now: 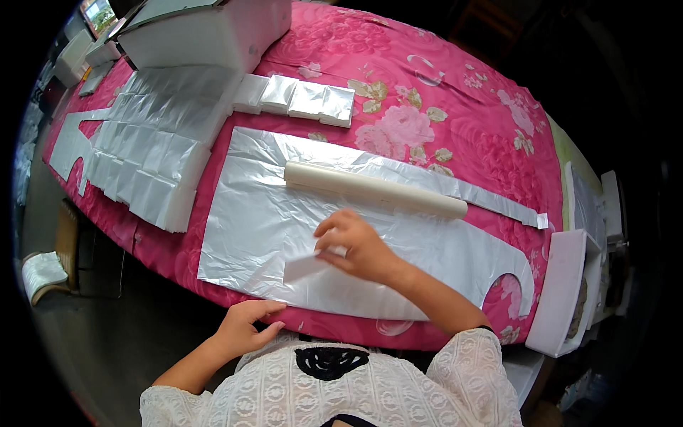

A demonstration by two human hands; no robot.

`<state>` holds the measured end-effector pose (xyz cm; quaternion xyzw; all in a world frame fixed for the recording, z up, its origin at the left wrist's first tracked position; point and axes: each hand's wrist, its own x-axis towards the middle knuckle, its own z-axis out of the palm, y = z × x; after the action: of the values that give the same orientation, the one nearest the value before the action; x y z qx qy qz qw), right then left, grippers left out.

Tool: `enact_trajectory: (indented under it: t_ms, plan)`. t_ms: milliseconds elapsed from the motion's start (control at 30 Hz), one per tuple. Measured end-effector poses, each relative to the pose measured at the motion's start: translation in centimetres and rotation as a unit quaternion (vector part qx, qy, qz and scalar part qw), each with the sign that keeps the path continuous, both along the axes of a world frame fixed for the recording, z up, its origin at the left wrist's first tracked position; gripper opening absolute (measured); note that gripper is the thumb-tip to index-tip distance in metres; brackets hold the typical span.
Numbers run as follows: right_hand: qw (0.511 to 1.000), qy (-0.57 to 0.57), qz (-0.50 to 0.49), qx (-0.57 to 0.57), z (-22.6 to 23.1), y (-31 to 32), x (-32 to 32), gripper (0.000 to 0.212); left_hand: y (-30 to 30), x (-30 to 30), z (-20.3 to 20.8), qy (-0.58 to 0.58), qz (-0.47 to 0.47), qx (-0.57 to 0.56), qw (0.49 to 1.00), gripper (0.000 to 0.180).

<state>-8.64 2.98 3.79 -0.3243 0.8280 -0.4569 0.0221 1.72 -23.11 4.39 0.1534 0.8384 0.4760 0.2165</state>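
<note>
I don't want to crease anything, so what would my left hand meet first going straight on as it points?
Your left hand would probably meet the near edge of the silver sheet first, though the hand's height is unclear.

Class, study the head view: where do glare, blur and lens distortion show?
Head view: bright glare streaks the silvery plastic sheet; head view: slight blur softens the right hand and the white flat piece it holds; head view: fisheye distortion bows the pink floral tablecloth's edges, with black around the rim.
</note>
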Motion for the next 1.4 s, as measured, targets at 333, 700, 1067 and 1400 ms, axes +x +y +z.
enact_trajectory:
  t_ms: [333,700,1067,1400]
  plan:
    - [0.824,-0.211,-0.51,-0.128,-7.3,9.7,-22.0,0.026,1.4,-1.6,-0.2,-0.04,0.028,0.05,0.998,0.027]
    - [0.94,0.036,-0.297,0.166,-3.1,9.5,-12.7,0.051,1.7,-1.9,-0.2,0.001,0.019,0.027,0.999,0.025]
    - [0.94,-0.032,-0.303,0.153,-2.9,8.9,10.2,0.052,11.4,-4.8,-3.4,0.224,-0.124,-0.011,0.967,0.063]
    - [0.856,0.041,-0.432,0.281,-7.0,25.1,14.9,0.046,19.9,-4.1,-5.7,0.309,-0.163,-0.017,0.937,0.09]
